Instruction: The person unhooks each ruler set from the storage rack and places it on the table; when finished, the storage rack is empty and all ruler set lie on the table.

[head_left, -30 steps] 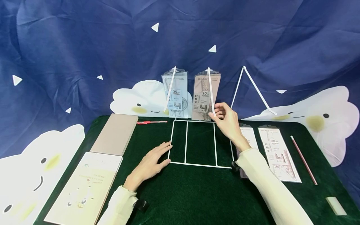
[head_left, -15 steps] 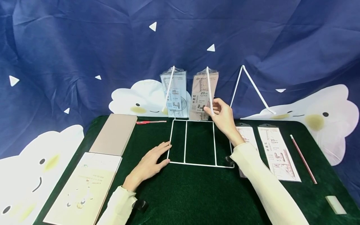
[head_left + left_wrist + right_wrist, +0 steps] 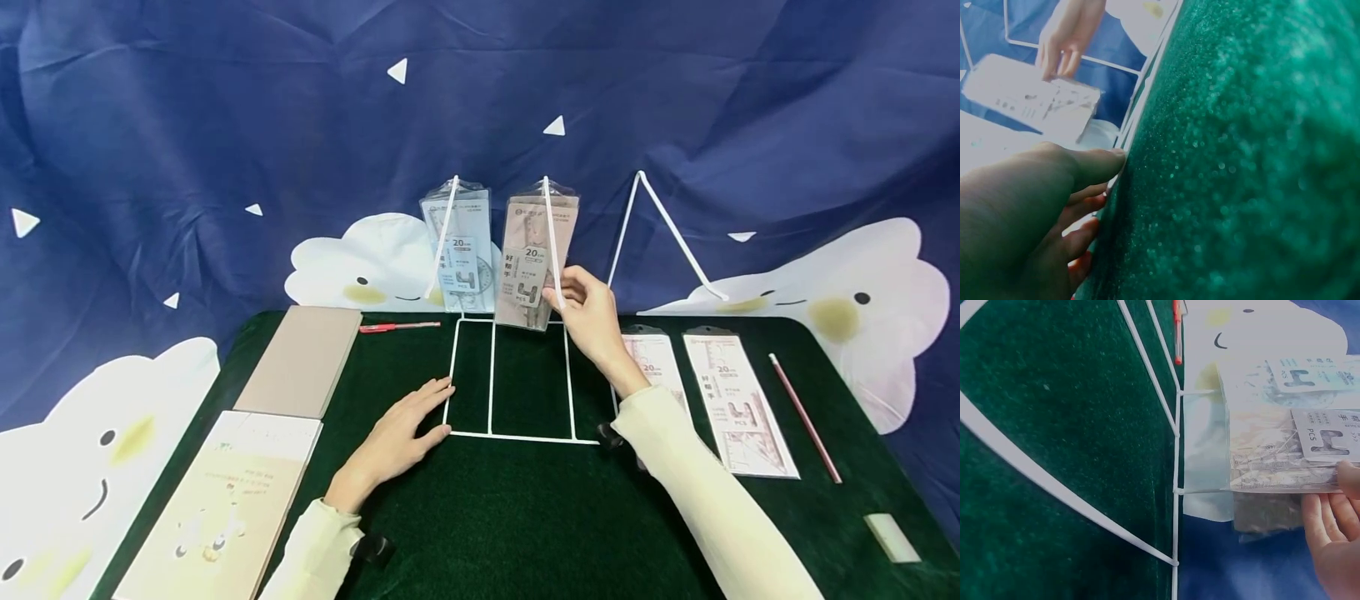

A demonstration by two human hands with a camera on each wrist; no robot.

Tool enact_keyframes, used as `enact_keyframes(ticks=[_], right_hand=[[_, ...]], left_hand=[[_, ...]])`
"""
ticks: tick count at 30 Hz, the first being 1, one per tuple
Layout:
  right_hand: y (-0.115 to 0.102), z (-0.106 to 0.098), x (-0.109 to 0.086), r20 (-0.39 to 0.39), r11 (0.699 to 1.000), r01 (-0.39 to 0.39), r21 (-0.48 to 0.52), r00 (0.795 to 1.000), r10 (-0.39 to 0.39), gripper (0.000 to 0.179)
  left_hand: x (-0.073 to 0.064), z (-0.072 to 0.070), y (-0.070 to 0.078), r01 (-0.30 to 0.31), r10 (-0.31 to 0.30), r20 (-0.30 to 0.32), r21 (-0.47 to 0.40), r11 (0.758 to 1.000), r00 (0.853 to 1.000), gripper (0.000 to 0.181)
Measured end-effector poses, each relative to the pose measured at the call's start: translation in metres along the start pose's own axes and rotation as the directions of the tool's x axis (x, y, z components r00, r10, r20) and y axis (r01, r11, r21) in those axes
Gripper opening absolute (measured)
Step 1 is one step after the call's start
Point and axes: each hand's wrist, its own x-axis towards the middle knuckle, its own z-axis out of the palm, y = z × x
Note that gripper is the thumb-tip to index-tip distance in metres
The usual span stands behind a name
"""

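My right hand (image 3: 592,321) pinches the right edge of a pinkish-brown ruler set (image 3: 532,250) in a clear sleeve, thumb in front and fingers behind. The set hangs from the middle hook of a white wire rack (image 3: 517,437), its lower end tipped forward. Part of another packet (image 3: 1266,512) shows behind it in the right wrist view. From the left hook hangs a blue ruler set (image 3: 465,250). My left hand (image 3: 397,437) rests at the left side of the rack's base with fingers extended, thumb (image 3: 1107,164) touching the white bar.
Two pink ruler sets lie right of the rack, one (image 3: 738,408) in full view, the other (image 3: 652,358) partly under my right forearm. Further right are a pencil (image 3: 806,421) and an eraser (image 3: 892,537). Leftward lie a red pen (image 3: 397,327) and two notebooks (image 3: 300,358).
My right hand has moved slightly left along the pinkish-brown ruler set, and the packet's lower end has swung left and forward. The left hand stays in place.
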Motion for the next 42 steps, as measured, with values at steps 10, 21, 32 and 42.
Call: enact_keyframes(ticks=[10,21,32,42], right_hand=[[-0.005,-0.006,-0.024,0.036,1.0,0.026,-0.013,0.999,-0.026,0.022],[-0.024,-0.014,-0.059,0.112,0.995,0.053,-0.084,0.993,-0.044,0.014],[-0.035,-0.018,-0.084,0.147,0.996,0.056,-0.076,0.988,-0.045,0.014],[-0.044,-0.023,-0.105,0.149,0.995,0.077,-0.063,0.987,-0.067,0.016]], left_hand=[[0.0,0.001,0.0,0.0,0.0,-0.002,-0.006,1.0,1.0,0.059],[0.001,0.0,0.002,0.003,-0.003,-0.005,0.001,1.0,1.0,0.059],[0.001,-0.002,0.004,0.011,-0.011,0.004,-0.002,1.0,1.0,0.06],[0.001,-0.001,0.002,0.011,-0.011,0.011,-0.002,1.0,1.0,0.06]])
